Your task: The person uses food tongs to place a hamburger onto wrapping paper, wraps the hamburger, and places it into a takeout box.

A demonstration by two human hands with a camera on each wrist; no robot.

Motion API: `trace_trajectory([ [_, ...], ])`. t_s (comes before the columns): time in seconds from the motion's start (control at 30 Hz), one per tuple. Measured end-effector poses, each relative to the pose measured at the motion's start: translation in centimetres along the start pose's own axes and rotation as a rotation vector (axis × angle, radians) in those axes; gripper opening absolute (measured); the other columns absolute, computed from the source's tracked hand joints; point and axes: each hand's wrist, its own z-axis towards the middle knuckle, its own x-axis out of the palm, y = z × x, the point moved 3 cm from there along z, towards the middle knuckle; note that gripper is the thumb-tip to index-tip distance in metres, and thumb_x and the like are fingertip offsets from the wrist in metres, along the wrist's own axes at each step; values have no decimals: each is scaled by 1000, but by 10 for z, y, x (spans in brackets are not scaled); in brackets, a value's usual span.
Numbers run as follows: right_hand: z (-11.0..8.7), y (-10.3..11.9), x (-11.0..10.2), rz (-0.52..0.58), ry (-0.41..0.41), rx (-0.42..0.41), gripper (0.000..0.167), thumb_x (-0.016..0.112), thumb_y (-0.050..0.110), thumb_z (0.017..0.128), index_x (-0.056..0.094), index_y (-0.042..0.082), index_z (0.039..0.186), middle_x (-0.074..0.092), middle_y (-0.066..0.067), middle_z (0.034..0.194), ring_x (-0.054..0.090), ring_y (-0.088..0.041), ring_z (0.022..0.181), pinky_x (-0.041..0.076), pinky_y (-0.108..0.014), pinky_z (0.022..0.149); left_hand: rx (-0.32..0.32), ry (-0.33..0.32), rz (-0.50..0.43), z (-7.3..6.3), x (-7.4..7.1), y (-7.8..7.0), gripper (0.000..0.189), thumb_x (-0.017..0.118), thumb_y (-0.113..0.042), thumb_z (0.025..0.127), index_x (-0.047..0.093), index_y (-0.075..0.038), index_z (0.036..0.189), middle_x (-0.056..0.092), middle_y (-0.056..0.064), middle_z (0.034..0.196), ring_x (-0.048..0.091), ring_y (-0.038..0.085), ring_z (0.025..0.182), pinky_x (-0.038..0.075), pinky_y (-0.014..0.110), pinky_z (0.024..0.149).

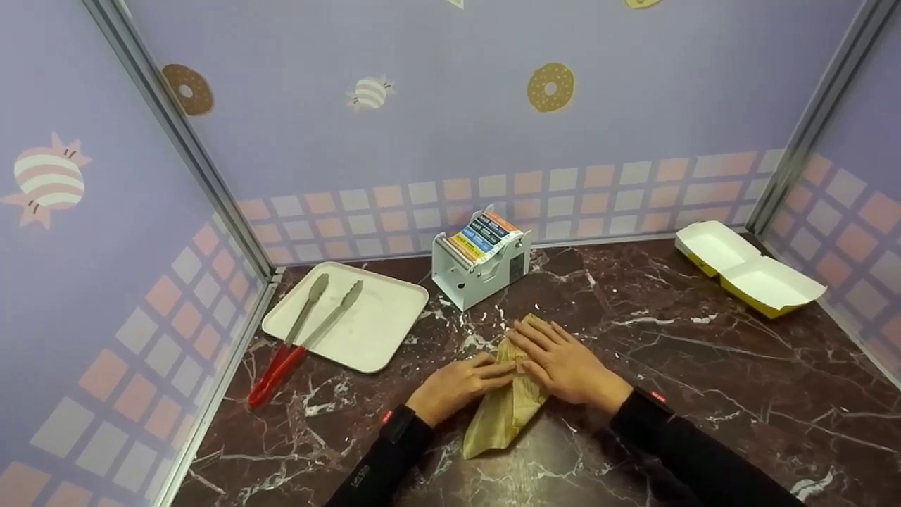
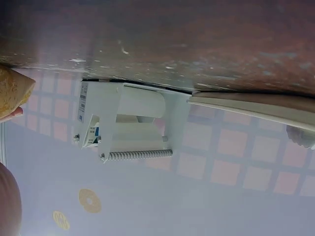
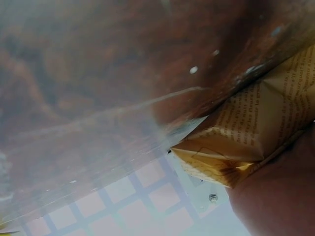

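Observation:
A brown printed paper wrap [image 1: 505, 412] lies folded on the dark marble table [image 1: 704, 373], near the front middle. My left hand [image 1: 459, 384] rests on its left side, fingers stretched onto the paper. My right hand [image 1: 561, 359] lies flat over its upper part and presses it down. In the right wrist view the folded paper end [image 3: 246, 132] shows beside my palm [image 3: 283, 196]. The left wrist view catches only a corner of the wrap [image 2: 12, 91].
A white label dispenser [image 1: 482, 257] [image 2: 123, 120] stands just behind the wrap. At the left a white tray [image 1: 380, 324] [image 2: 251, 105] carries red-handled tongs [image 1: 303, 338]. An open clamshell box [image 1: 750, 267] sits at the back right. Purple walls enclose the table.

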Motion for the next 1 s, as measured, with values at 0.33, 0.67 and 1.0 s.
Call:
trace_trajectory([
  [0.33,0,-3,1,30,-30,-10,54,42,33,111,39,9,159,36,-17,166,31,-43,153,26,-66,122,90,39,74,3,4,-3,62,72,-14,90,57,-36,146,46,-11,161,59,10,125,51,19,104],
  [0.67,-2,-2,-2,29,28,10,58,43,35,110,35,10,161,31,-14,168,27,-40,156,23,-63,125,26,-97,-167,10,1,4,40,73,-13,92,73,-29,128,65,-11,142,67,14,117,54,22,103],
  [1.0,-4,-3,-5,61,16,-32,55,43,26,110,37,5,159,32,-16,168,27,-38,156,23,-62,125,-193,-127,-506,26,-5,11,21,68,-21,97,78,-15,115,62,4,148,53,27,141,40,43,122],
])
